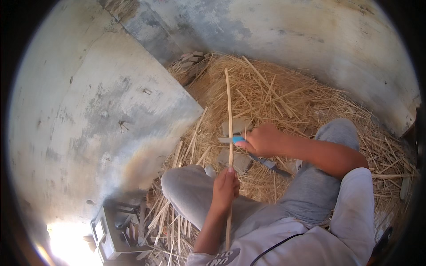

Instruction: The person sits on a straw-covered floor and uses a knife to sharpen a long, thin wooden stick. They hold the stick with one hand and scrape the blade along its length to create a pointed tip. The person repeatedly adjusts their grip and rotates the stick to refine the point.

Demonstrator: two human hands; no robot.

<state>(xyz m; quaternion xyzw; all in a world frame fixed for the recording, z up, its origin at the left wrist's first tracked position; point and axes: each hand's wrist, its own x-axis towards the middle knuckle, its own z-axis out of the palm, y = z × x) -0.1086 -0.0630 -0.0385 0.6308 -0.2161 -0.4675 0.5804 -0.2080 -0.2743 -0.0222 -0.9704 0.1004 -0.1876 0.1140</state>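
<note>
Left hand (226,188) grips long pale wooden strip (229,111), right hand (266,139) clasps blue-handled grey metal knife (238,139) across it; bodyward blade slip could cut left fingers.

Your wooden strip (230,111) is pale straw-yellow, unpatterned. Your knife (238,139) shows a bright blue handle, dull grey blade. You wear plain light-grey trousers (310,190) and an off-white shirt (319,248); its dark grey print (226,258) carries white lettering. Shavings (270,93) before you run golden to tan. Left-hand panel (80,111): whitish, mottled blue-grey, brownish-yellow stain low down.
</note>
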